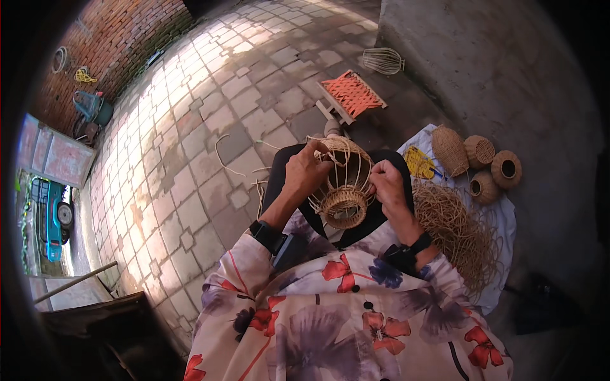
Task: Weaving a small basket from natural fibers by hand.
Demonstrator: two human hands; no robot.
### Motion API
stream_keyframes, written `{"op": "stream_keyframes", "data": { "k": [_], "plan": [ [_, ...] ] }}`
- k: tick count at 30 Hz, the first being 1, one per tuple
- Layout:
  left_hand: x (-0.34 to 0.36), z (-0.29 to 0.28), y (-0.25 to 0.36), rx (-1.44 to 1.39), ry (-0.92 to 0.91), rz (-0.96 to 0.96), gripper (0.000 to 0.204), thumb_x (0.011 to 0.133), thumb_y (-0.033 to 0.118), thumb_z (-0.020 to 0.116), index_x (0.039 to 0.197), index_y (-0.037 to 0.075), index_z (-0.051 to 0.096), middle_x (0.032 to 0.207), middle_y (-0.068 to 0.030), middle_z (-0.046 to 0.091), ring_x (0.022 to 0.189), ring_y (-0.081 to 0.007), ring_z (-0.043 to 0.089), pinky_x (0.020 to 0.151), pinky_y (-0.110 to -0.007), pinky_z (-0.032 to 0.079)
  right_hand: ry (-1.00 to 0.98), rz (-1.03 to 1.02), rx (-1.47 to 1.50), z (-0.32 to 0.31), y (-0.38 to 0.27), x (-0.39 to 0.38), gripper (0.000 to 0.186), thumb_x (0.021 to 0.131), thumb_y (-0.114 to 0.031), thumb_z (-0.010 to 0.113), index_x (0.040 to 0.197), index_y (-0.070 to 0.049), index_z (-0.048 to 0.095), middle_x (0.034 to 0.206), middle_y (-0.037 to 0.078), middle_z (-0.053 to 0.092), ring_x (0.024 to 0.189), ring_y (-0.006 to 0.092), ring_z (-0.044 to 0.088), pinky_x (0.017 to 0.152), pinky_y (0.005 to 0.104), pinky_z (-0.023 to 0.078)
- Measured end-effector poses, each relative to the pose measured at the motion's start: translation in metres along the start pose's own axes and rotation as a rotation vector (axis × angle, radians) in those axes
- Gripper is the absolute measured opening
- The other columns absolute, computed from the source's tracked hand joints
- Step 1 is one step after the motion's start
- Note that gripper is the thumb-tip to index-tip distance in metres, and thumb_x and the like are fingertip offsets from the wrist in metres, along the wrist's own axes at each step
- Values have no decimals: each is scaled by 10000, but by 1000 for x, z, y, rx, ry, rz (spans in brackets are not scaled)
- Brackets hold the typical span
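A partly woven wicker basket (344, 208) rests between my knees, its round woven end toward me and bare ribs running away to a woven band at the far side. My left hand (306, 170) is closed at the basket's upper left, thumb and fingers pinching a thin cane strand (330, 154). On the other side, my right hand (388, 185) grips the ribs at the basket's right edge, fingers bent around them. Loose strand ends (230, 159) trail off to the left over the paving. Part of the basket's far side is hidden by my left hand.
A white sheet (505, 244) at the right bears a heap of loose cane strands (448, 222), several finished woven baskets (449, 150) and a yellow item (418, 163). Ahead stand a low stool with an orange woven seat (354, 93) and a bare rib frame (384, 61) by the wall.
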State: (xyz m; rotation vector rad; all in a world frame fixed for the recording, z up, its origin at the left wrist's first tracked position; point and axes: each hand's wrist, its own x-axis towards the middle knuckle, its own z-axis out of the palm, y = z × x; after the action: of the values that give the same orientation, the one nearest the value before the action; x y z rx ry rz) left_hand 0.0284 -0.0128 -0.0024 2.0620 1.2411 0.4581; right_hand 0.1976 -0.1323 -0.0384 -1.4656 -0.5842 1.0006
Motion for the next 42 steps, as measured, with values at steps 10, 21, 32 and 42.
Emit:
{"op": "stream_keyframes", "data": {
  "k": [10, 21, 32, 42],
  "plan": [
    [-87, -47, -89, 233, 261, -225, 271, 729, 160, 579, 983, 95, 513, 750, -135, 609, 727, -299, 625, 640, -414, 471, 6, -55, 0, -1, 7, 4, 65, 771, 18, 554, 805, -28, 523, 644, 10, 530, 506, 90, 519, 469, 233, 417],
    [-111, -124, -203, -80, 107, -371, 606, 730, 346, 744, 1263, 123, 559, 1013, -143, 598, 882, -258, 620, 769, -343, 496, 66, -215, -286, -24, -10, 16, 133, 795, -32, 608, 912, -30, 545, 652, 21, 559, 544, 88, 527, 492, 214, 408],
    [-39, -25, -34, 121, 132, 414, 128, 784, 130, 624, 840, 37, 692, 733, -129, 576, 682, -327, 591, 618, -406, 479, 108, -633, -495, 25, -72, -12, 94, 829, -5, 592, 918, -17, 563, 693, 52, 589, 611, 116, 571, 584, 267, 479],
    [-126, -171, -295, 513, 566, -579, 286, 750, 295, 564, 838, 79, 730, 795, -166, 687, 794, -334, 664, 721, -436, 511, 62, -571, -581, 18, -62, -11, 105, 811, -13, 611, 900, -46, 568, 667, 50, 580, 589, 134, 579, 564, 276, 474]
  ]
}}
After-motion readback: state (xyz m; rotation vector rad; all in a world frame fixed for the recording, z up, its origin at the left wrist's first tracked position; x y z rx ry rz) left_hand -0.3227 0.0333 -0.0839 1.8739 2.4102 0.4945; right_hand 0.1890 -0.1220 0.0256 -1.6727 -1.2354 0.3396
